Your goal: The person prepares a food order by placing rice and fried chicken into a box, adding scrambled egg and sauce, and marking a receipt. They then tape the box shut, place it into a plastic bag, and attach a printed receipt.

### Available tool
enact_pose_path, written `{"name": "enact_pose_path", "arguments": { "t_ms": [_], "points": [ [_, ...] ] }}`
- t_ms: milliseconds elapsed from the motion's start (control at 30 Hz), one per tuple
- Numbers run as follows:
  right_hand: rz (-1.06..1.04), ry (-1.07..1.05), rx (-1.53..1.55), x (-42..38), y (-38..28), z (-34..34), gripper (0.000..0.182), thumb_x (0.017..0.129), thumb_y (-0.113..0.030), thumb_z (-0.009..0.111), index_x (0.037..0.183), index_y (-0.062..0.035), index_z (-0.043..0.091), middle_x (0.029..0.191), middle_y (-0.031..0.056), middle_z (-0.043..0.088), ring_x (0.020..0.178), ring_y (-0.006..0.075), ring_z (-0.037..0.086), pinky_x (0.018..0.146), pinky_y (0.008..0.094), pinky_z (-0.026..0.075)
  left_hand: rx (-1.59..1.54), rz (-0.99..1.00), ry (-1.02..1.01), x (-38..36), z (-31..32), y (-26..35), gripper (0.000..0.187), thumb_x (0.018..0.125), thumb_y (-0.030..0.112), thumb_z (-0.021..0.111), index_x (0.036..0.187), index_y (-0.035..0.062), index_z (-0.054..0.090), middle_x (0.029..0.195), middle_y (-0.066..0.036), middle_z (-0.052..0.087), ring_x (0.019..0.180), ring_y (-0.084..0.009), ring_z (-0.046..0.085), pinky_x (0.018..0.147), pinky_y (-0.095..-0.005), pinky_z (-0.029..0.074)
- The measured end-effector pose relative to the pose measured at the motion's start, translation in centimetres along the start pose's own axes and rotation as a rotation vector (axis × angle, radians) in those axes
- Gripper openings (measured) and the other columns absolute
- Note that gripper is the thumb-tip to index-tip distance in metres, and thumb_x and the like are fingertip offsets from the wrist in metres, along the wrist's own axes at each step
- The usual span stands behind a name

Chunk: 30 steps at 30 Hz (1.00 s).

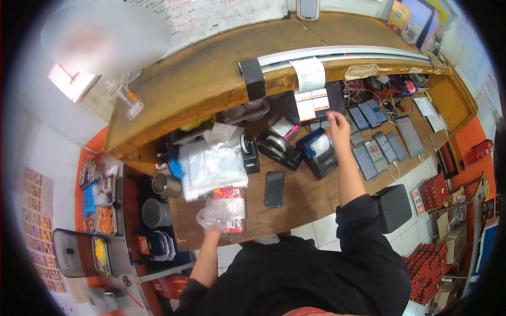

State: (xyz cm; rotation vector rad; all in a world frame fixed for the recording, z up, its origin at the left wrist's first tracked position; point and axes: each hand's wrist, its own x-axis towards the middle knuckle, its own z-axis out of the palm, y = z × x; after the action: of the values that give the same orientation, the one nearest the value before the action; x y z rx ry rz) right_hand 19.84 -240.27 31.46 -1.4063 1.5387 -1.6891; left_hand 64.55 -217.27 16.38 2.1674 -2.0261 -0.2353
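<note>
My left hand (pixel 212 229) grips the gathered top of a clear plastic bag (pixel 213 213) at the counter's front left. Just behind it lies a red and white package (pixel 237 209), partly covered by the plastic. My right hand (pixel 338 126) reaches over the counter, its fingertips at the lower right of a tablet (pixel 320 103) with a lit white and orange screen. Nothing shows in that hand, and a finger is stretched out toward the screen. Below that forearm sits a blue and black label printer (pixel 318 150). Between my hands a dark phone (pixel 274 189) lies flat.
A stack of clear plastic bags (pixel 211 171) lies at left, beside tape dispensers (pixel 279 149). Several phones (pixel 371 152) with charging cables line the right side. A raised wooden shelf (pixel 211 63) runs along the back, a printed receipt (pixel 309 73) hanging from its edge.
</note>
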Motion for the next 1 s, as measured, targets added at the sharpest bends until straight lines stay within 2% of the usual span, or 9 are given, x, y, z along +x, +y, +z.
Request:
{"name": "enact_pose_path", "arguments": {
  "t_ms": [167,233,333,400,433,467,533,633,1000],
  "points": [
    [-0.323,0.141,-0.092,6.0,-7.1,2.5,0.031,0.083,-0.028,0.054,0.093,0.0018,0.057,0.082,0.0101,0.057,0.075,0.018,0.053,0.07,0.0288,0.042,-0.269,-0.425,-0.243,-5.2,-7.4,4.5,0.042,0.074,0.036,0.059,0.104,0.0068,0.055,0.105,-0.011,0.056,0.096,-0.0289,0.053,0.08,-0.0374,0.042],
    [0.058,-0.168,-0.009,6.7,-7.8,3.1,0.032,0.084,-0.028,0.053,0.095,0.0015,0.055,0.081,0.0101,0.056,0.076,0.0164,0.053,0.07,0.0288,0.042,-0.182,-0.104,-1.026,-5.9,-8.2,3.7,0.037,0.078,0.034,0.059,0.092,-0.0001,0.055,0.082,-0.013,0.058,0.082,-0.0206,0.056,0.072,-0.0318,0.043],
    [0.158,-0.145,0.38,2.9,-9.1,3.4,0.021,0.086,-0.021,0.05,0.089,-0.0007,0.052,0.079,0.0046,0.057,0.073,0.0092,0.053,0.068,0.0262,0.044,-0.663,0.346,-1.065,-5.0,-11.4,8.1,0.024,0.083,0.024,0.054,0.099,0.0061,0.054,0.09,-0.008,0.057,0.083,-0.0173,0.055,0.073,-0.0316,0.043],
    [0.28,-0.22,0.266,-2.6,-6.9,5.0,0.022,0.087,-0.019,0.048,0.099,-0.0009,0.048,0.086,0.0044,0.056,0.076,0.0103,0.054,0.067,0.0262,0.045,-1.156,0.124,-0.847,-2.0,-12.6,12.7,0.025,0.087,0.023,0.049,0.109,0.0103,0.048,0.092,-0.006,0.053,0.087,-0.0137,0.05,0.078,-0.0304,0.042],
    [-0.37,-0.141,-0.091,-7.3,0.9,7.5,0.026,0.085,-0.023,0.05,0.098,-0.0005,0.05,0.081,0.0081,0.054,0.067,0.0129,0.053,0.062,0.0259,0.045,-1.27,0.123,-0.56,-0.4,-11.5,14.4,0.038,0.087,0.028,0.049,0.119,0.011,0.039,0.106,-0.007,0.05,0.097,-0.0153,0.048,0.084,-0.031,0.04],
    [0.414,-0.381,0.384,-11.6,-4.3,6.5,0.012,0.084,-0.013,0.053,0.092,-0.0047,0.049,0.082,0.0012,0.053,0.072,0.0081,0.05,0.062,0.0235,0.043,-1.578,-0.016,-0.477,1.3,-12.3,16.9,0.041,0.087,0.027,0.05,0.121,0.0091,0.037,0.112,-0.007,0.047,0.1,-0.0154,0.047,0.086,-0.0307,0.039],
    [0.179,-0.525,0.313,-18.1,-5.2,7.2,0.008,0.083,-0.011,0.056,0.085,-0.0071,0.049,0.074,-0.0017,0.052,0.067,0.0039,0.046,0.059,0.0201,0.04,-2.01,-0.346,-0.338,4.3,-10.5,19.2,0.046,0.085,0.025,0.053,0.121,0.0024,0.037,0.117,-0.009,0.047,0.103,-0.0166,0.049,0.085,-0.0292,0.04],
    [0.56,-0.604,0.414,-22.3,-0.8,6.9,0.012,0.083,-0.017,0.057,0.084,-0.0059,0.053,0.073,0.0007,0.053,0.065,0.0072,0.048,0.06,0.0232,0.041,-1.67,-0.393,-0.248,5.5,-9.2,20.0,0.034,0.084,0.015,0.054,0.113,-0.0006,0.046,0.103,-0.008,0.056,0.092,-0.0163,0.054,0.081,-0.0289,0.043],
    [-0.074,-0.707,-0.683,-8.4,2.4,6.4,0.043,0.06,-0.023,0.073,0.094,-0.0033,0.055,0.089,0.0142,0.054,0.088,0.0312,0.051,0.075,0.0374,0.043,-1.361,-0.038,-0.79,3.7,-5.9,16.7,0.053,0.076,0.003,0.058,0.124,0.0018,0.036,0.112,-0.009,0.053,0.102,-0.0171,0.05,0.089,-0.0303,0.038]
  ]
}}
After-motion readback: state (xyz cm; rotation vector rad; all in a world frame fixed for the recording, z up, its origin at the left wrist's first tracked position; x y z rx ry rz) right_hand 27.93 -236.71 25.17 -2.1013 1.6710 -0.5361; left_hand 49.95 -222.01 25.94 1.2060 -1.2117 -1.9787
